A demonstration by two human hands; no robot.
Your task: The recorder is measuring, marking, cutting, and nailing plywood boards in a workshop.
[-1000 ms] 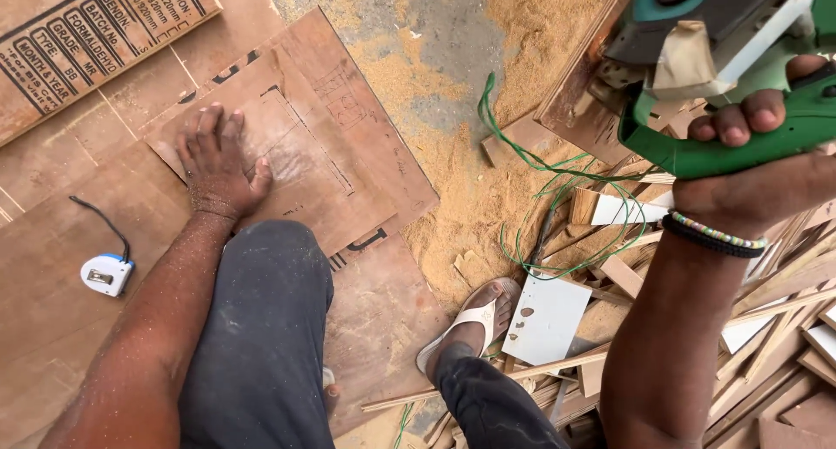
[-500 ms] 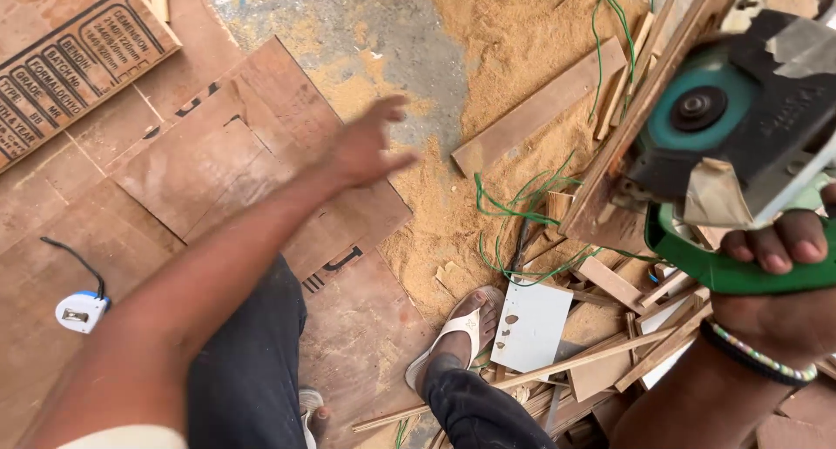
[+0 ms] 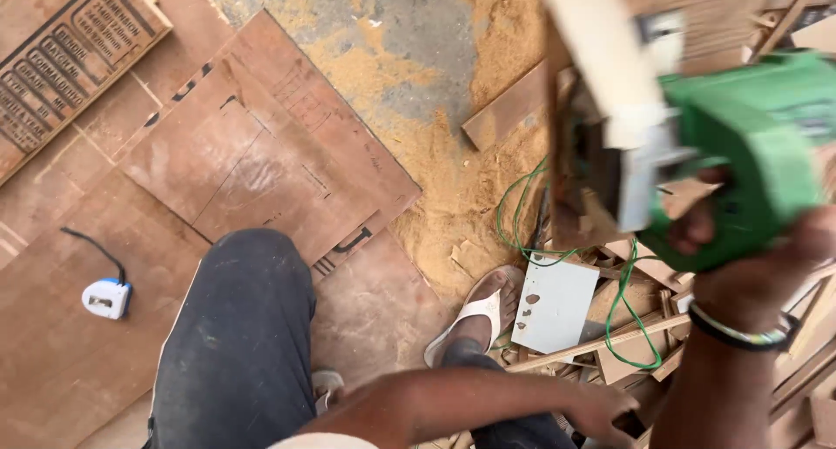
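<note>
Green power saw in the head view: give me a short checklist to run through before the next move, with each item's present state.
1. Grip on the green power saw: right hand wraps its handle from below; ok.
2. Saw blade clear of the body: picture blurred there; cannot tell.
3. Green cable: loops loose over the sawdust and wooden offcuts beneath the saw; not ok.
4. Left hand: low by the offcuts, apart from the saw; ok.
5. Foot in the white sandal: toes uncovered beside the offcuts; not ok.
6. White tape measure: lies on the brown plywood sheet, well aside; ok.
</note>
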